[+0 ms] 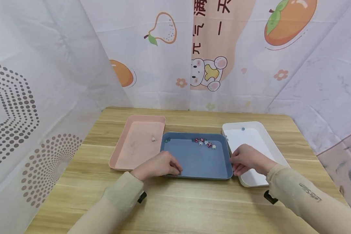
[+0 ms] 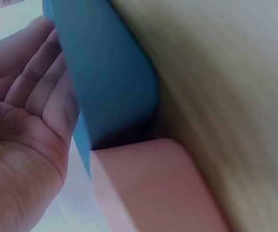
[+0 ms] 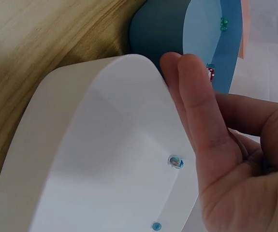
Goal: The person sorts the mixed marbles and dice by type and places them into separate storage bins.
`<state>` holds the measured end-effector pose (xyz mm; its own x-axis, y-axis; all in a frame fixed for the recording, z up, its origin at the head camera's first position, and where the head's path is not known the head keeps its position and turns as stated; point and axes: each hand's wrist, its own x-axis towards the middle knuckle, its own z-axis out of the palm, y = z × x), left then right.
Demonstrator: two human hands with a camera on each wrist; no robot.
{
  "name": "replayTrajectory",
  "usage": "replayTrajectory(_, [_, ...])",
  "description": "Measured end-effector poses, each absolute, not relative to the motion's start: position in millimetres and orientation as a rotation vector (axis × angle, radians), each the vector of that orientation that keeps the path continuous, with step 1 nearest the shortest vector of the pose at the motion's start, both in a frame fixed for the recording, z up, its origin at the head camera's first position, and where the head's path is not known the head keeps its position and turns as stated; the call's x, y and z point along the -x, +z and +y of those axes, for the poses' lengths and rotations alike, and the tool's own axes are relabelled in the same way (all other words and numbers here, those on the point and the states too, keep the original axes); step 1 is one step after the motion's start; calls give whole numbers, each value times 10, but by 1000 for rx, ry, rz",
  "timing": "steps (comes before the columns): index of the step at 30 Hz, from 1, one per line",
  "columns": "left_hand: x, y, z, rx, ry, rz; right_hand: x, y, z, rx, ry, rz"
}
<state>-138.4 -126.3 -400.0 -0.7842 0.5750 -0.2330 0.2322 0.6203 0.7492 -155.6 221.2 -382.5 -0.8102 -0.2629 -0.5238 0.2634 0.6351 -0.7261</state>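
In the head view a blue tray point(image 1: 197, 162) lies at the middle of the table, with several red and white dice point(image 1: 209, 145) near its far right. Small green pieces point(image 1: 167, 140) sit in its far left corner. My left hand point(image 1: 162, 165) is at the tray's near left, its loosely extended fingers on the inner side of the blue wall point(image 2: 114, 72) in the left wrist view. My right hand point(image 1: 247, 160) is at the tray's right side, beside the white tray point(image 1: 276, 152). Its nearer fingers point(image 3: 197, 96) look straight; its thumb side is partly hidden.
A pink tray point(image 1: 137, 143) stands on the left, meeting the blue one, with small white dice point(image 1: 153, 139) in it. Small round blue pieces point(image 3: 176, 161) lie in the white tray. Wooden tabletop point(image 1: 199, 208) shows in front; a printed curtain point(image 1: 163, 65) hangs behind.
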Motion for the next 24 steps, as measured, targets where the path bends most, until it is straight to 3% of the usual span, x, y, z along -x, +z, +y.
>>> replayTrajectory(11, [1827,-3721,-1072,-478,1090,2477,1574,-3819,2132,32,-1037,2303])
replayTrajectory(24, [2230,-3830,-859,-250,1317,2452,1583,-3813,2109,33,-1001,2322])
